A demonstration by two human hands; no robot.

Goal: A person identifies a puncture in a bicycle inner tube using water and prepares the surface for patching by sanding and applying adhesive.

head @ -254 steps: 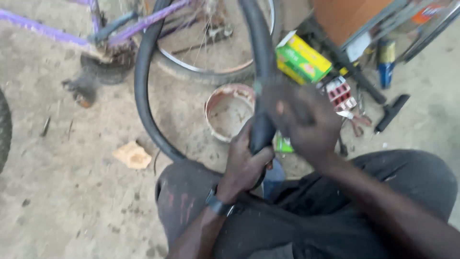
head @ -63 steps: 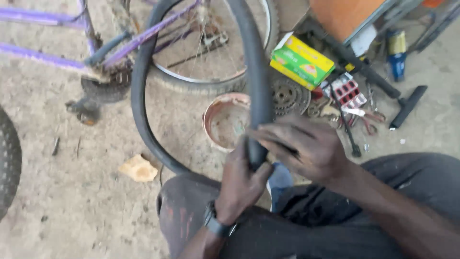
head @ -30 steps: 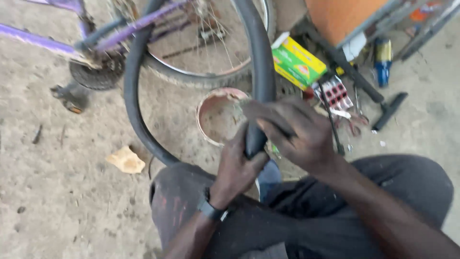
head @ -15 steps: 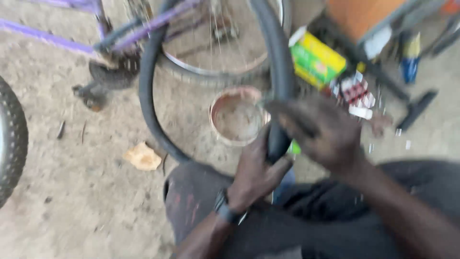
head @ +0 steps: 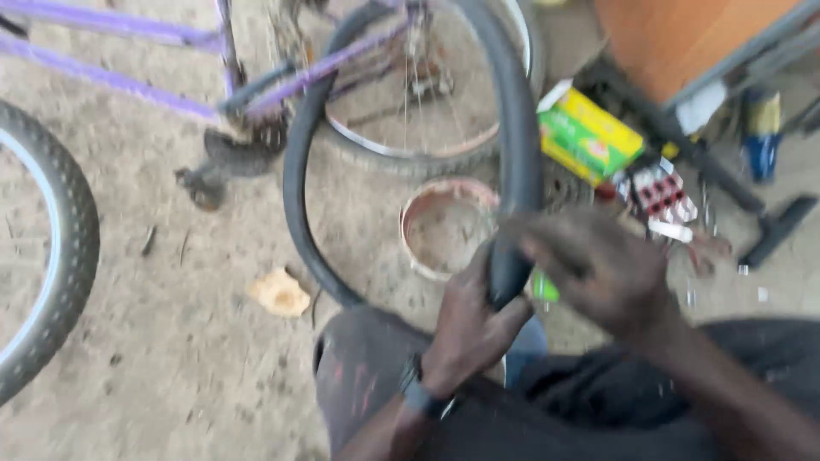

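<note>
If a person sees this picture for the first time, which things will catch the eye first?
First, the black inner tube, a big loop at the centre, gripped low down by the left hand and the right hand. Behind it lies a purple bicycle frame, and a yellow-green box sits at upper right.

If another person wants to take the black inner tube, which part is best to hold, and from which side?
Probably the free left arc of the inner tube, approached from the left. The loop stands fairly upright there over bare ground, so fingers can wrap around its round body. Its lower right part is already held by the left hand and the right hand.
</note>
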